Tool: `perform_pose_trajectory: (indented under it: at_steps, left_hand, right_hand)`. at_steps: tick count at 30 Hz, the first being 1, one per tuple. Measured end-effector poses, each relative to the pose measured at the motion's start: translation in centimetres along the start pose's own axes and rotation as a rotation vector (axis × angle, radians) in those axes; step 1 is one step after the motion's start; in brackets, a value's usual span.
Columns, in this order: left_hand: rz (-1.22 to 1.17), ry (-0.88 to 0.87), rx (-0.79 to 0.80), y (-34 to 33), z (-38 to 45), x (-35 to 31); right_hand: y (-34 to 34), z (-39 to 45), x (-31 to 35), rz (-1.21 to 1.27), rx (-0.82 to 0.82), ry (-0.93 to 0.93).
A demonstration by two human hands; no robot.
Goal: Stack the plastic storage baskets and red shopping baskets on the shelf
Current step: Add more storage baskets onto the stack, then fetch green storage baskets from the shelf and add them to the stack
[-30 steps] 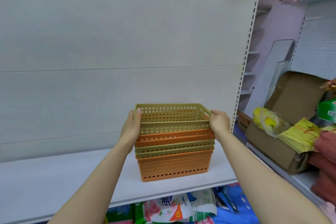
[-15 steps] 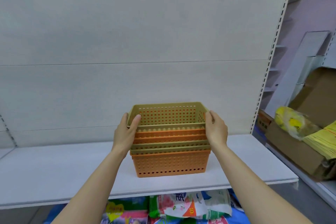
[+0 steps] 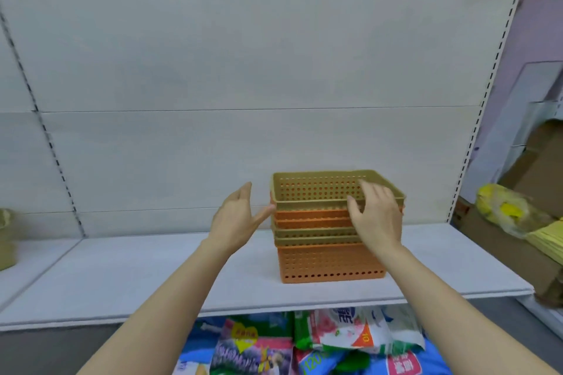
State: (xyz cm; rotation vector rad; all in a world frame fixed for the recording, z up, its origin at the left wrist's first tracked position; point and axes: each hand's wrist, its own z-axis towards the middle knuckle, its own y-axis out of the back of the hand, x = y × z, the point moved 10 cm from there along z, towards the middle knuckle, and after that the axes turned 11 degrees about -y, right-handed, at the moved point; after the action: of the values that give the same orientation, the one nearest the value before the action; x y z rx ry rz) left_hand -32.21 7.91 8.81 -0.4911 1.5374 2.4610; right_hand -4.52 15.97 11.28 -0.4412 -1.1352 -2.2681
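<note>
Shelf (image 3: 152,271): long white board, back panel behind it, mostly bare. Basket stack (image 3: 330,240) sits right of centre on it, set back from the front edge, base flat on the board. Five or so nested, olive and orange alternating; top basket (image 3: 323,189) olive, bottom one orange.

Change since half a second ago: both hands were clamped on the stack's short ends; now they are off. Left hand (image 3: 236,221) is fingers spread, palm turned toward the stack, thumb tip just at the left rim. Touching or a hair apart, cannot tell. Right hand (image 3: 377,216) is in front of the right end, fingers loosely spread, gripping nothing I can see; it may brush the rim. Stack stands unaided and looks level.

Reading: this stack is placed and released. No red shopping baskets in view, so that part looks still to do.

Hidden or unclear: right hand covers the stack's right front corner. Exact basket count uncertain. Box (image 3: 518,237) at right is cut off by the frame. Packets (image 3: 335,341) below the shelf are partly hidden; motion blur at the edges.
</note>
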Motion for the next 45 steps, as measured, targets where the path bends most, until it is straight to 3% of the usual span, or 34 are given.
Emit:
perform_pose_trajectory:
  at_steps: [5,10,28,45]
  left_hand:
    - [0.268,-0.113,-0.091,6.2,-4.8,4.1]
    - [0.436,-0.077,-0.102,10.6,-10.5,10.8]
    - [0.693,0.483,-0.166,24.1,-28.9,35.8]
    - [0.717,0.565,-0.090,35.9,-35.8,61.4]
  right_hand:
    - [-2.3,-6.7,9.1,0.078,0.024,0.143]
    - [-6.1,-12.4,17.3,0.149,0.090,0.221]
    - [-20.5,-24.8,41.6,0.335,0.399,0.467]
    - [-34.5,-33.2,59.9,0.250,0.542,0.334]
